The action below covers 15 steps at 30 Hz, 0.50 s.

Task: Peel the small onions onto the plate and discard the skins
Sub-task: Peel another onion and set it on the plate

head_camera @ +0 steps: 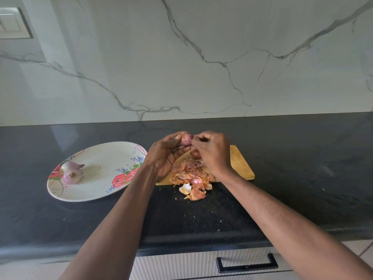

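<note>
My left hand [164, 156] grips a small pink onion [186, 139] above the far end of a wooden cutting board [240, 161]. My right hand [212, 151] pinches at the onion's right side, where a thin strip of skin hangs. An unpeeled brown onion [195, 153] lies on the board just below the hands. A heap of orange-pink skins [191, 176] covers the board's near edge and spills onto the counter. Two peeled onions [71, 171] lie on the left part of a white oval plate [96, 190] with a rose print.
The black stone counter [302, 178] runs the full width, backed by a white marble wall [201, 57]. A switch plate [12, 23] is on the wall at top left. Below the counter's front edge is a drawer with a black handle [247, 263].
</note>
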Tool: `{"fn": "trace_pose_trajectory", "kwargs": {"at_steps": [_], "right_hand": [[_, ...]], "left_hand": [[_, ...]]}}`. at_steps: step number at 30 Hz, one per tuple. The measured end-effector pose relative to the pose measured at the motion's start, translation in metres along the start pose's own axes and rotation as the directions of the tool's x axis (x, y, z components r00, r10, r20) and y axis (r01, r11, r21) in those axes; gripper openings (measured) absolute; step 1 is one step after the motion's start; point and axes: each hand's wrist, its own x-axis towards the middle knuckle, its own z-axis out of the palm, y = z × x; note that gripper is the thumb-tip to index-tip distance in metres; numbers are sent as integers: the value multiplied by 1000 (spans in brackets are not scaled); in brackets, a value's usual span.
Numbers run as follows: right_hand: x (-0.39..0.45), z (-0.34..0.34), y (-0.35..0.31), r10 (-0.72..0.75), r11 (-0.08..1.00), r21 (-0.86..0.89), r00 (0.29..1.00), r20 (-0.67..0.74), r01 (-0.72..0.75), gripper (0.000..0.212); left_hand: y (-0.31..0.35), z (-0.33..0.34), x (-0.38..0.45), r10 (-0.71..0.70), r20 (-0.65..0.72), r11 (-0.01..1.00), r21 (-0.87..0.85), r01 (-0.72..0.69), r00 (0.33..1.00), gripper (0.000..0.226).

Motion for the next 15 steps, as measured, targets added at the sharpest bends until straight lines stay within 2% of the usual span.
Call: {"fn": "trace_pose_trajectory", "kwargs": {"at_steps": [7,15], "right_hand": [[-1,0,-6,26,1000,1,999,45,-26,14],[-2,0,-7,47,999,-16,999,7,-47,9]], "left_hand": [[0,-2,0,12,8,1000,7,-12,1000,21],[-1,-4,3,12,11,1000,18,-12,1000,22]]}}
